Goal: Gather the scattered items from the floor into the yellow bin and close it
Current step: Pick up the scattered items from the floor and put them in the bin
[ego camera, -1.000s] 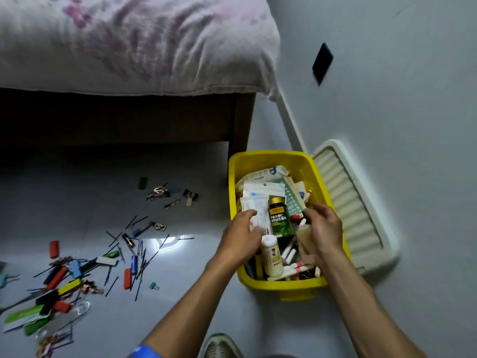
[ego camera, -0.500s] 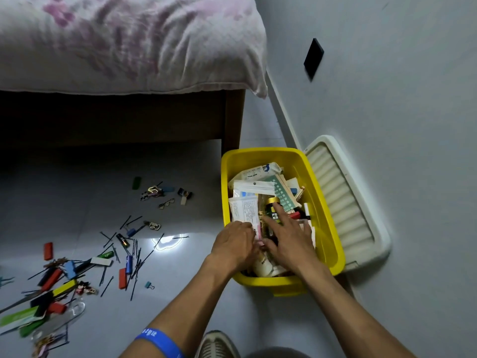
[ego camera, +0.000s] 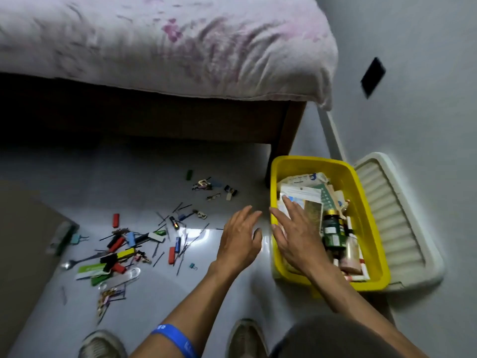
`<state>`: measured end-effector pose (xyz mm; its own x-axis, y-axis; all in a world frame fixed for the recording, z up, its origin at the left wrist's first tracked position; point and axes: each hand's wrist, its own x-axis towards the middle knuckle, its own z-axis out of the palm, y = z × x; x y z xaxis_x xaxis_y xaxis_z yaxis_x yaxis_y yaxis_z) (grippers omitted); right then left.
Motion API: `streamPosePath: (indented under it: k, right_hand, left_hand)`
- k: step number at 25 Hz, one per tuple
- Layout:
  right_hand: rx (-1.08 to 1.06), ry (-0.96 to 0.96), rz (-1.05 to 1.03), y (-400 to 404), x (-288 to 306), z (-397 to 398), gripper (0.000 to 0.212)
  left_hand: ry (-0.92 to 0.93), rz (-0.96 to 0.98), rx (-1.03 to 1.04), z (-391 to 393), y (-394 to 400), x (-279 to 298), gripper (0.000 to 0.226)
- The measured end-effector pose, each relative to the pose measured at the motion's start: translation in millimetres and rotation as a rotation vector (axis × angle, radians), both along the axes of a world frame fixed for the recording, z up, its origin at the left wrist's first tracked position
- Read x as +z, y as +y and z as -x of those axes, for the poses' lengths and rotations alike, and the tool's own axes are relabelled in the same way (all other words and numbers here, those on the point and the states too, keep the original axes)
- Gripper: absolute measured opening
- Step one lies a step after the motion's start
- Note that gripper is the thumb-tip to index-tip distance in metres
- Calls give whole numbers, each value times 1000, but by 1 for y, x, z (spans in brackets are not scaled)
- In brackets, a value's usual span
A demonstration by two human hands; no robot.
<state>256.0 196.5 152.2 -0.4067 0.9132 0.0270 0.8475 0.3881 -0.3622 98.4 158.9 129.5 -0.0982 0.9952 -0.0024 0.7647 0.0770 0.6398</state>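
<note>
The yellow bin [ego camera: 361, 182] stands on the floor [ego camera: 144, 177] by the wall, just right of the bed [ego camera: 154, 47] leg, and it is already well filled: paper packets, a dark green bottle [ego camera: 333, 231] and other small containers lie packed inside. Its white lid [ego camera: 395, 218] lies off, propped beside the bin on the wall side, so closing is not yet done. Much is left, by my reckoning: the scattered items [ego camera: 134, 244] (clips, pins, coloured sticks, a spoon, a few keyring-like bits) are spread over the floor to the left of the bin, well apart from it. The left hand [ego camera: 240, 239] hovers over the floor just beside the bin's left wall, fingers straight and spread, holding nothing; the nearest loose pieces lie a little further to its left. The right hand [ego camera: 296, 236] reaches over the bin's left rim, fingers extended flat on the packets inside, gripping nothing that I can make out. I judge the task roughly midway, with the main heap to collect.
</note>
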Motion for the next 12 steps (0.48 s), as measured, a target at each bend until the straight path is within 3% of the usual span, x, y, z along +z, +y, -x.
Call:
streamPosePath:
  k: [3, 6, 12]
  right_hand:
    - [227, -6, 150, -17, 18, 61, 43]
    - [466, -177, 223, -38, 26, 105, 41]
    - [709, -283, 321, -61, 5, 173, 44]
  left_hand:
    - [-53, 73, 228, 64, -38, 6, 51]
    - [-63, 126, 440, 135, -91, 2, 49]
    - [-229, 382, 962, 240, -175, -58, 48]
